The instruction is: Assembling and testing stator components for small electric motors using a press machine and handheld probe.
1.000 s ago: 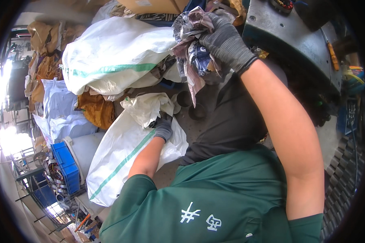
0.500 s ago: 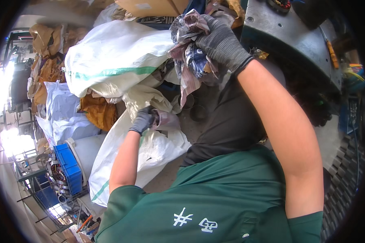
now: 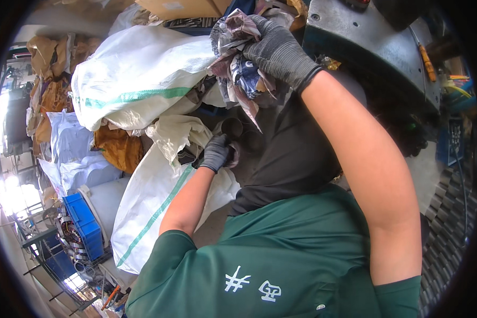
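My right hand (image 3: 281, 50), in a dark grey knit glove, is closed round a bunch of crumpled printed paper (image 3: 242, 66) that hangs down in loose points. Lower and to the left, my gloved left hand (image 3: 215, 152) is curled shut on a small piece of pinkish-brown crumpled paper (image 3: 233, 157), mostly hidden by the fingers. Beside that hand lies the gathered mouth of a white woven sack (image 3: 149, 212) with a green stripe. A second, bulging white sack (image 3: 143, 66) lies left of my right hand.
A heavy metal machine table (image 3: 365, 40) stands at the upper right, with an orange-handled tool (image 3: 426, 62) on it. Round metal cups or rings (image 3: 232, 127) stand on the floor beyond my left hand. At left are a blue crate (image 3: 85, 222) and brown paper (image 3: 119, 148).
My left hand has moved right, away from the sack's middle, with the pinkish paper in it. The near sack's mouth has shifted. My right hand keeps its bunch, and the view has turned slightly.
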A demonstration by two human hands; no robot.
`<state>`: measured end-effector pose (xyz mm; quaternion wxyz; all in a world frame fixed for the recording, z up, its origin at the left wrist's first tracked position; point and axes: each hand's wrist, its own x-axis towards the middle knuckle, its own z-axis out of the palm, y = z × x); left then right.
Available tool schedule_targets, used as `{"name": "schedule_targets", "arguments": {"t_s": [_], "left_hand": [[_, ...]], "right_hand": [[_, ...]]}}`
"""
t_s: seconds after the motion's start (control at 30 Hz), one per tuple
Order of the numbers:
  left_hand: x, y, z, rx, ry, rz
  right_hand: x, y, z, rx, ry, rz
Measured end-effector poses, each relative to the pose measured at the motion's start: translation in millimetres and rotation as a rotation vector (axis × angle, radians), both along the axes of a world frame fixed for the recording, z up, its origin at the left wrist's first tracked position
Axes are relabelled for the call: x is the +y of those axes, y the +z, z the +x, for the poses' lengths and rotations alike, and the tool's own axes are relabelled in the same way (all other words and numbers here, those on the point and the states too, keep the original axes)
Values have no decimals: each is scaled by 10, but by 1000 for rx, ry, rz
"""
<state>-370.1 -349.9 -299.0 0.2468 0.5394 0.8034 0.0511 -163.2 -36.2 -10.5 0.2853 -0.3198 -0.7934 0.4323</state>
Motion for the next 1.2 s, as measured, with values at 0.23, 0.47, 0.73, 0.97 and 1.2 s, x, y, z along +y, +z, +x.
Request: {"name": "schedule_targets", "arguments": {"t_s": [0.23,0.47,0.73,0.97,1.2], "left_hand": [[495,1220,-123,-530,340,328],[1071,2252,103,-1516,486,780],[36,858,-383,-1300,811,-119],[-1178,-399,-1778,560,183,-952],[-1547,-400,-2665,347,466,-717]], "right_hand": [[25,-27,-40,81,465,-114],[-267,-104,-131,-70,727,-452],[-24,-96,-104,131,312,-135],[33,-126,-112,333,248,-320],[44,-140,-160,321,232,-317]]}}
